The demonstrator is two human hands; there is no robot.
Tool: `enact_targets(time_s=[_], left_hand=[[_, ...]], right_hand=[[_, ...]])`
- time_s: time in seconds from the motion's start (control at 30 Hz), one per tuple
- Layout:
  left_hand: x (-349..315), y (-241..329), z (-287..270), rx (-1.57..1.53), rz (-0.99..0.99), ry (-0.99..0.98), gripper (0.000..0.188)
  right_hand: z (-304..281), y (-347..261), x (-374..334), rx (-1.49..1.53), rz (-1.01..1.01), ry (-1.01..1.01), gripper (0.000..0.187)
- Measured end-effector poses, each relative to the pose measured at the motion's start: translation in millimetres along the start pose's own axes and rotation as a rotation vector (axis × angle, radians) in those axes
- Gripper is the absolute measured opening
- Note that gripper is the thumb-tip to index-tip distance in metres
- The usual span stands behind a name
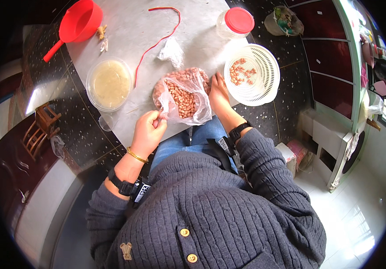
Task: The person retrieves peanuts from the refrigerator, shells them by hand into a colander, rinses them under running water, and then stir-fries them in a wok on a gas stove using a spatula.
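A clear plastic bag [203, 105] lies on the table close to my body, its mouth open. Shelled peanuts [183, 99] with reddish skins fill it. My left hand [150, 129] pinches the bag's near left edge between thumb and fingers. Along the bag's right side rests my right hand [220, 94], fingers stretched out and pointing away from me; its palm is hidden. Just right of that hand stands a white plastic colander [271, 87] with a small heap of peanuts [242, 72] in its left part.
A round clear tub [93, 99] with pale contents stands left, near a clear cup [106, 122]. Farther back are a red dipper [81, 20], ginger [101, 31], red string [173, 29], crumpled plastic [171, 52] and a red-lidded jar [239, 21]. A bin [277, 28] stands on the floor.
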State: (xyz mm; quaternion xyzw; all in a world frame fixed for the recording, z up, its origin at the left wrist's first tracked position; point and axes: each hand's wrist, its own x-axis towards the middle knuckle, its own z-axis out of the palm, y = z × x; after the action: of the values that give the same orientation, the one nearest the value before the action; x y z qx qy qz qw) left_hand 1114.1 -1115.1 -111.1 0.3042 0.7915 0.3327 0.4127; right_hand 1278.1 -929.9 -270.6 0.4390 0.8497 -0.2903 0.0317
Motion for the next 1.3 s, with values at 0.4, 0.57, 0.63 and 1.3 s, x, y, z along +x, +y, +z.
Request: enact_targets(time_s=[0.4, 0.57, 0.63, 1.3], left_hand=[[0, -24, -10, -0.662, -0.251, -0.239, 0.018], [6, -17, -1, -0.351, -0.181, -0.199, 0.025], [10, -16, 5, -0.305, -0.125, -0.169, 0.021], [-14, -15, -41, -1.32, -0.307, -0.266, 0.01]], right_hand=[[-5, 10, -9, 0.107, -0.122, 0.026, 0.005], [-32, -24, -45, 0.458, 0.043, 0.085, 0.009], [-41, -44, -55, 0.759, 0.074, 0.029, 0.008], [1, -83, -8, -0.451, -0.754, -0.413, 0.044]])
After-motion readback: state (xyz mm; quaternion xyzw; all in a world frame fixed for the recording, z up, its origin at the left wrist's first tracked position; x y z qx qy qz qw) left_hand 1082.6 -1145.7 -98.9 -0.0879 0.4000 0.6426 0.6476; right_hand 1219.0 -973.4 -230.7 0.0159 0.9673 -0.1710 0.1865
